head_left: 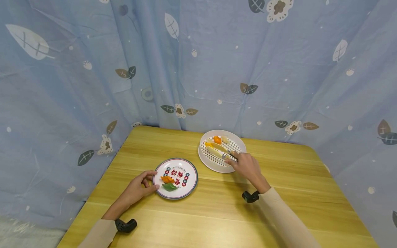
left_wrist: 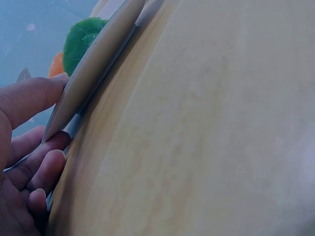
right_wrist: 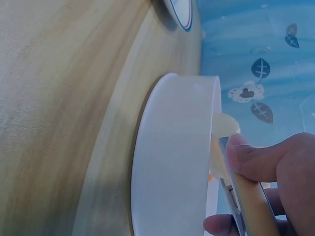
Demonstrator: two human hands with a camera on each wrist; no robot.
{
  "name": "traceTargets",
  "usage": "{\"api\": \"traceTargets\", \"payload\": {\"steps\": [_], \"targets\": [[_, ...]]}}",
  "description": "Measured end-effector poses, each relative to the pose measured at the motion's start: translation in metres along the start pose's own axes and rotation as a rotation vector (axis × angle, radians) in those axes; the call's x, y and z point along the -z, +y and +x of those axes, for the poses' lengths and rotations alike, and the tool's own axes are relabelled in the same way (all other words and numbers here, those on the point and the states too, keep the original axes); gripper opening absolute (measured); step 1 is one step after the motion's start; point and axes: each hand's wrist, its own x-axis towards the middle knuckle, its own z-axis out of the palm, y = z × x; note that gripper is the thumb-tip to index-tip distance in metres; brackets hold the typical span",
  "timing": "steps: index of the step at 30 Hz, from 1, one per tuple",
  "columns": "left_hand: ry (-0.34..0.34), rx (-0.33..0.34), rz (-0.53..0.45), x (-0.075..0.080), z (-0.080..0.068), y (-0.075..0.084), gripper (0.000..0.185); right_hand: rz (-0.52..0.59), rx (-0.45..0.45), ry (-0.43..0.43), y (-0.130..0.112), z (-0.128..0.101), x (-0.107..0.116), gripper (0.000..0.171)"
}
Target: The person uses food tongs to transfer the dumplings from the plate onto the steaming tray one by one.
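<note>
1. The right hand (head_left: 246,166) grips tongs (head_left: 224,150) over the white perforated plate (head_left: 209,159) near the table's far edge.
2. The left hand (head_left: 139,187) pinches the printed plate's (head_left: 190,172) rim.

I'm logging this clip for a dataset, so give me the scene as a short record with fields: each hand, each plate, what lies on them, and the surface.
left hand: grips the rim of the printed plate
right hand: holds tongs, tips over the perforated plate
printed plate contents: orange piece, green piece
perforated plate contents: orange piece, pale pieces
surface: wooden table
backdrop: blue leaf-print cloth
</note>
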Motion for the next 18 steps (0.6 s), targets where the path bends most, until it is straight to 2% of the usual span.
{"api": "traceTargets", "payload": {"steps": [10,18], "targets": [[0.005,0.013,0.001,-0.0004,0.0002,0.0003,0.057,-0.020,0.010,-0.022,-0.0008,0.0078,-0.0003,0.034],[0.005,0.023,-0.005,-0.0011,0.0000,0.0006,0.058,-0.037,-0.035,-0.082,-0.0016,0.0092,-0.0032,0.044]]}}
